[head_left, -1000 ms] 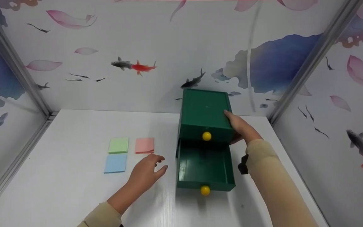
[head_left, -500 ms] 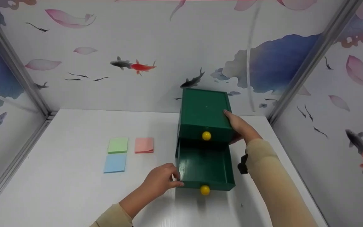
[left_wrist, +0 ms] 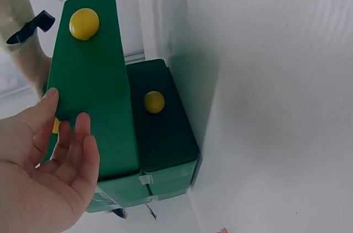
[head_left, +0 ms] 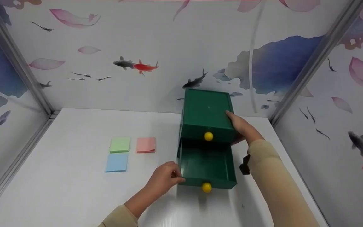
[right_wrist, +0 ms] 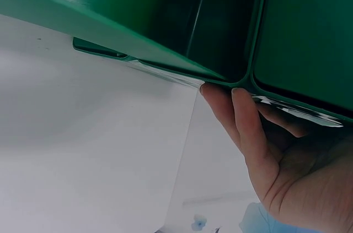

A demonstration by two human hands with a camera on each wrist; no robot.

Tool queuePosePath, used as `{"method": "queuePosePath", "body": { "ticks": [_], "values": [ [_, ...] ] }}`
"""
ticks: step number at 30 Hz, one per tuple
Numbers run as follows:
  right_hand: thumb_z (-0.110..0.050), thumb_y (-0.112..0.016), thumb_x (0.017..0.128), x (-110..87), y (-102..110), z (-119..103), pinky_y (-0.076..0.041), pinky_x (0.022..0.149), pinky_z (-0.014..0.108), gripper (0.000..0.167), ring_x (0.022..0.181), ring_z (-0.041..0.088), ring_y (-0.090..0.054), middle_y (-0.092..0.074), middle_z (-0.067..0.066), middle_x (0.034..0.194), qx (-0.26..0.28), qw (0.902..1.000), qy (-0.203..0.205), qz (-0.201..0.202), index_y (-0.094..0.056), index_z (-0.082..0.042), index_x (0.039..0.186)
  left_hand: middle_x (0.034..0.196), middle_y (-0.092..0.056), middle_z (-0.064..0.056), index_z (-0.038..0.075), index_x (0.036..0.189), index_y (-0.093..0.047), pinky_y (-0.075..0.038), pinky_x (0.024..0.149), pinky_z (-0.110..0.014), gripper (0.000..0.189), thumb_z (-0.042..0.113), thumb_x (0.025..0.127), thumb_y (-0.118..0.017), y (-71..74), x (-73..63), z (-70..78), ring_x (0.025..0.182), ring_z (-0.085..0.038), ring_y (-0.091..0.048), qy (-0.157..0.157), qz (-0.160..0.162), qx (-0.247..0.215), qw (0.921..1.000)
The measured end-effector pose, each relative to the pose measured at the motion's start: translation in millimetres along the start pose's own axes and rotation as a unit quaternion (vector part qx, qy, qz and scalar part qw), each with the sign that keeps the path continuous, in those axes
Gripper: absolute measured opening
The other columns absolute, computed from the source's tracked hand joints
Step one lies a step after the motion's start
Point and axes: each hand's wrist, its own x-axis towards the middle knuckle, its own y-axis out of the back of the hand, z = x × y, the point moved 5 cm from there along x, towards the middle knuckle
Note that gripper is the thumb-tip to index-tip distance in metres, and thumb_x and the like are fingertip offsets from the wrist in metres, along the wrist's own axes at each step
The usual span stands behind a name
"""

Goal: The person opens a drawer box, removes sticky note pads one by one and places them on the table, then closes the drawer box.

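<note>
The left hand (head_left: 165, 178) is narrowed at the near left corner of an open green plastic drawer (head_left: 222, 184), thumb at the rim and fingers bent against the outer side, so it seems to pinch the corner; how hard, I cannot tell. The right hand (head_left: 239, 124) holds the upper right edge of a glossy green plastic cabinet (head_left: 208, 107), thumb on top and fingers bent against the side.

The open drawer juts out from the cabinet's middle, with a round yellow knob (head_left: 206, 187) on its front. Above it, the top drawer is closed and has a matching yellow knob (head_left: 208, 136); the left wrist view shows a closed bottom drawer (left_wrist: 165, 128) below.

The drawer looks light, stiff and hollow, probably a little slippery on its smooth walls. The knob or the front rim should give the surest hold, and pressure at one corner could skew it in its slot. The cabinet, likely light too, benefits from a bracing grip.

Farther left on the white table (head_left: 74, 195) lie three square paper pads: green (head_left: 120, 145), blue (head_left: 117, 162) just nearer, and pink (head_left: 146, 145) beside the green one, apart from it. Behind rises a white wall (head_left: 137, 34) printed with fish and petals.
</note>
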Motion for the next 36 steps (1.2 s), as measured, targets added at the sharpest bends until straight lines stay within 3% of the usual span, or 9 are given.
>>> {"method": "queuePosePath", "body": {
  "ticks": [5, 14, 25, 32, 36],
  "values": [
    [-0.069, -0.025, 0.095, -1.5, 1, 0, -0.055, 0.076, 0.052, 0.092, 0.11, 0.046, -0.056, -0.037, 0.034, 0.139, 0.006, 1.0, 0.002, -0.001, -0.008, -0.001, 0.154, 0.078, -0.053, 0.007, 0.015, 0.074, -0.062, -0.051, 0.065, -0.023, 0.019, 0.014, 0.082, -0.079, -2.6, 3.3, -3.3, 0.072, -0.009, -0.057, 0.01, 0.025, -0.03, 0.9992],
    [-0.07, -0.024, 0.094, -2.0, 3, 1, -0.056, 0.074, 0.049, 0.093, 0.102, 0.045, -0.061, -0.041, 0.035, 0.134, -0.01, 0.9999, 0.006, 0.008, -0.011, 0.0, 0.154, 0.081, -0.054, 0.003, 0.014, 0.077, -0.062, -0.052, 0.066, -0.024, 0.018, 0.015, 0.083, -0.078, -7.2, 13.3, -8.9, 0.074, -0.013, -0.059, 0.045, 0.047, -0.085, 0.9942],
    [-0.07, -0.026, 0.094, 0.3, 0, 2, -0.055, 0.075, 0.051, 0.092, 0.114, 0.049, -0.053, -0.036, 0.035, 0.139, 0.011, 0.9999, -0.001, 0.0, -0.009, -0.002, 0.155, 0.089, -0.055, 0.0, 0.011, 0.085, -0.061, -0.052, 0.069, -0.027, 0.017, 0.021, 0.088, -0.074, -8.4, 22.2, -21.3, 0.078, -0.019, -0.057, 0.067, 0.07, -0.146, 0.9846],
    [-0.071, -0.026, 0.093, 0.6, 1, 0, -0.055, 0.076, 0.05, 0.094, 0.112, 0.047, -0.055, -0.038, 0.035, 0.138, 0.006, 1.0, -0.003, 0.001, -0.01, -0.002, 0.154, 0.092, -0.055, -0.002, 0.01, 0.087, -0.057, -0.05, 0.07, -0.031, 0.018, 0.02, 0.09, -0.072, -10.8, 29.2, -25.6, 0.078, -0.02, -0.056, 0.1, 0.097, -0.199, 0.9701],
    [-0.072, -0.026, 0.093, 1.4, 1, 1, -0.055, 0.076, 0.049, 0.094, 0.112, 0.046, -0.056, -0.039, 0.034, 0.137, 0.01, 0.9999, -0.005, -0.001, -0.01, -0.003, 0.155, 0.09, -0.054, -0.002, 0.01, 0.086, -0.055, -0.049, 0.075, -0.033, 0.019, 0.019, 0.091, -0.071, -10.7, 35.0, -23.3, 0.084, -0.021, -0.054, 0.093, 0.099, -0.195, 0.9715]
  ]
}}
